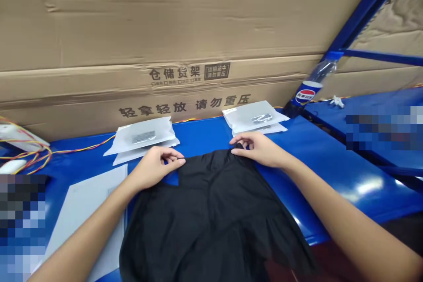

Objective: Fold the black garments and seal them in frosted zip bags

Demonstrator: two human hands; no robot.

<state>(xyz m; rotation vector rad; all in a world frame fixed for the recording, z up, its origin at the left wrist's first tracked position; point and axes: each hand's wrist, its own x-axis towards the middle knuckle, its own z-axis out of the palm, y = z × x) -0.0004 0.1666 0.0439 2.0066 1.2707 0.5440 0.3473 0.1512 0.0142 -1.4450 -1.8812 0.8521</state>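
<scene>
1. We see the black garment (208, 216) lying spread on the table (317, 176), with its far edge raised and bunched between our hands and its flared lower part reaching toward us, past the table's near edge.
2. Our left hand (157, 168) is almost closed, pinching the garment's far left corner between thumb and fingers.
3. Our right hand (259, 150) is also nearly closed, its fingers curled over the garment's far right corner in a pinch.
4. Just beyond our hands lie two white packets, the left packet (142, 136) and the right packet (254, 116), each with a small dark item showing through its film. The right packet sits just past our right fingertips.
5. A white sheet (87, 213) lies on the table under our left forearm's side, and red and yellow wires (82, 146) run along the far edge.
6. Behind the table stands a large cardboard box (165, 22) with printed Chinese text, and a tilted Pepsi bottle (309, 87) leans beside a blue shelf frame (363, 22).
</scene>
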